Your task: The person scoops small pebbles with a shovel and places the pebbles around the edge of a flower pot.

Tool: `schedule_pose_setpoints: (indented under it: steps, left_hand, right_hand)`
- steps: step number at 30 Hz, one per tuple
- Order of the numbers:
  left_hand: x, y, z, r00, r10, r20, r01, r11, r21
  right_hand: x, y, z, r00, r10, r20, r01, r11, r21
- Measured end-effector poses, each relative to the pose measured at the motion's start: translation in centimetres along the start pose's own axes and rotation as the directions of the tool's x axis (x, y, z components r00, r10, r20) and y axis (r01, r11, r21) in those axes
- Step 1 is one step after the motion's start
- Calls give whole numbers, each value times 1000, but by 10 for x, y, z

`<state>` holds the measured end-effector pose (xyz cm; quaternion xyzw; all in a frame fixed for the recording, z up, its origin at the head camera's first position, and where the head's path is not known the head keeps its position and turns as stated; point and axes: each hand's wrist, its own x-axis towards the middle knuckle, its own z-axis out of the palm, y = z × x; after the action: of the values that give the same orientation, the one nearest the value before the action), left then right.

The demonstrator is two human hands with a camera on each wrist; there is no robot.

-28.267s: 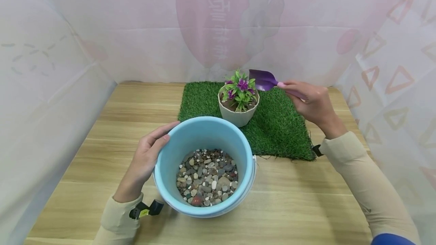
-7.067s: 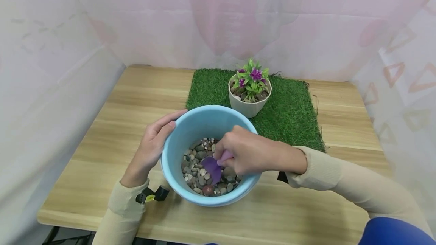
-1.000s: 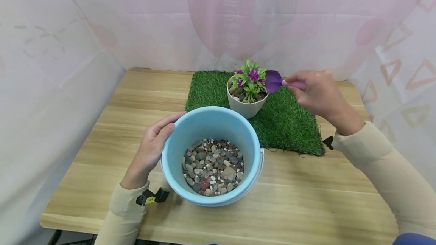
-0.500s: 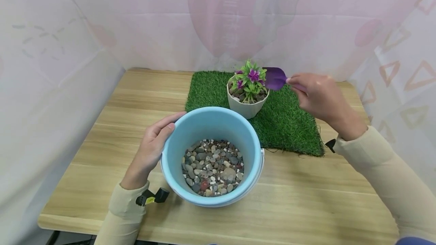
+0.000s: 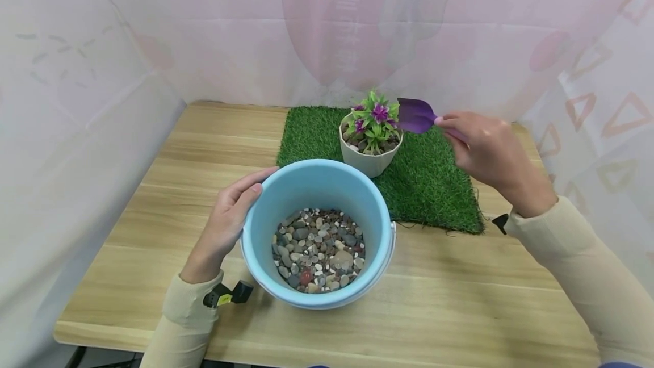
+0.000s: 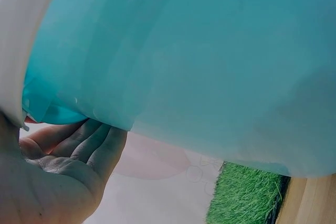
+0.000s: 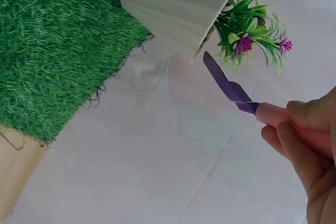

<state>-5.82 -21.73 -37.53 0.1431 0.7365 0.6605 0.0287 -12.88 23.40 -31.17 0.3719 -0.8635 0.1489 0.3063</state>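
My right hand [image 5: 487, 152] grips the pink handle of a small purple trowel [image 5: 416, 116]. Its blade, with no stones visible on it, is raised just right of a potted plant [image 5: 378, 115] with purple flowers. In the right wrist view, the trowel tip [image 7: 209, 61] is close to the rim of the white pot [image 7: 181, 3]. Stones lie on the soil around the stems. My left hand [image 5: 225, 223] holds the rim of a light blue bucket [image 5: 317, 170], thumb at the rim and fingers along the outer wall. Mixed pebbles [image 5: 319, 251] cover the bucket's bottom.
The pot stands on a green artificial turf mat [image 5: 434, 197] at the back of a wooden table [image 5: 168, 209]. Pale printed cloth [image 5: 230, 44] hangs behind and at both sides. The bucket's handle rests against its right side.
Over the last second the trowel has drawn right and slightly up from the pot. Since the oldest frame, stones have come to cover the pot's brown soil. My left hand stays on the bucket.
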Motion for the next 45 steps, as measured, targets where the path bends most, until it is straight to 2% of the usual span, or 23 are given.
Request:
schedule_pose_setpoints:
  steps: [4,7,12,16,19,21,25,28,31,35,39,45]
  left_hand:
    - [0,-1,-1,1000,-4,0,4,1000,8]
    - [-1,-1,-1,1000,-10,8,10,1000,3]
    - [0,0,-1,1000,-7,12,7,1000,-3]
    - [0,0,0,1000,0,11,0,1000,-3]
    - [0,0,0,1000,4,16,-3,1000,-1]
    - [1,-1,0,1000,4,16,-4,1000,4]
    - [1,0,-1,1000,4,13,-4,1000,13]
    - [2,0,-1,1000,5,13,-5,1000,15]
    - [1,0,-1,1000,3,9,-3,1000,17]
    - [1,-1,-1,1000,-3,11,2,1000,12]
    - [1,0,-1,1000,-7,7,7,1000,7]
    - [2,-1,0,1000,-5,0,5,1000,6]
  right_hand:
    - [-7,-1,2,999,-44,-32,43,998,-42]
    - [-14,-1,1,998,-39,-42,36,998,-57]
    - [-24,3,-6,997,-3,-81,0,999,-47]
    - [-35,6,-9,986,72,-152,-70,997,22]
    - [-45,7,-12,968,167,-190,-160,986,52]
    - [-52,9,-16,954,216,-205,-213,976,37]
    - [-66,14,-19,904,332,-268,-336,941,30]
    - [-78,17,-21,846,431,-313,-431,899,74]
    - [-90,19,-21,767,548,-333,-531,834,149]
    - [-107,20,-24,627,717,-304,-683,694,229]
    - [-123,23,-26,495,839,-227,-795,543,270]
    - [-144,29,-25,319,945,-72,-922,327,209]
